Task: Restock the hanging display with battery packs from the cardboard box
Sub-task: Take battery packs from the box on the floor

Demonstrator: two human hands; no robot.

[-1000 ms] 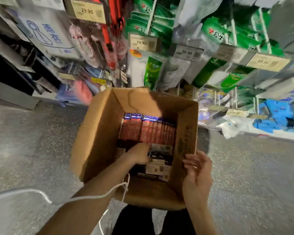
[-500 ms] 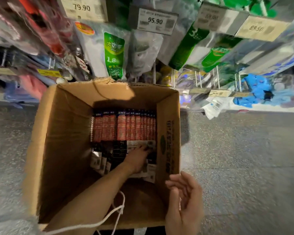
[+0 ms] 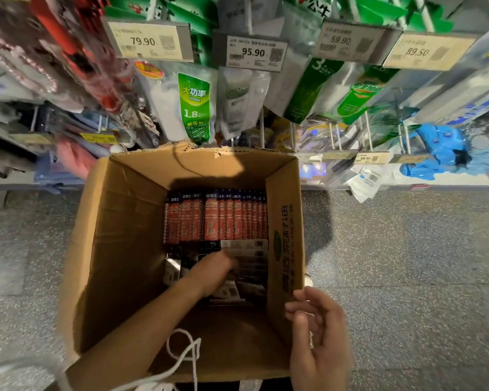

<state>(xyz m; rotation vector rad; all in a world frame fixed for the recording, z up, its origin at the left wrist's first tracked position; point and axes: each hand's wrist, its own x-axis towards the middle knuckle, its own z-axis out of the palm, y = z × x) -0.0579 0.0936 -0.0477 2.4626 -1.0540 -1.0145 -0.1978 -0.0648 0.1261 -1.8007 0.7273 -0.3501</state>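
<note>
The cardboard box (image 3: 119, 249) fills the middle of the frame. Inside it, red battery packs (image 3: 215, 218) stand in a row at the far end, and darker packs (image 3: 253, 273) lie nearer. My left hand (image 3: 215, 273) is on the darker packs, but its grip is blurred and I cannot tell it. My right hand (image 3: 319, 340), at the lower right, has a loose grip and holds nothing.

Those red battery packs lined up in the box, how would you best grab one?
Probably pinch a red battery pack by its narrow edge facing up, coming straight down from above. The packs sit side by side, pressed tight, so their flat faces are covered, and the walls of the cardboard box block any sideways approach. The leftmost pack looks easiest to loosen.
</note>
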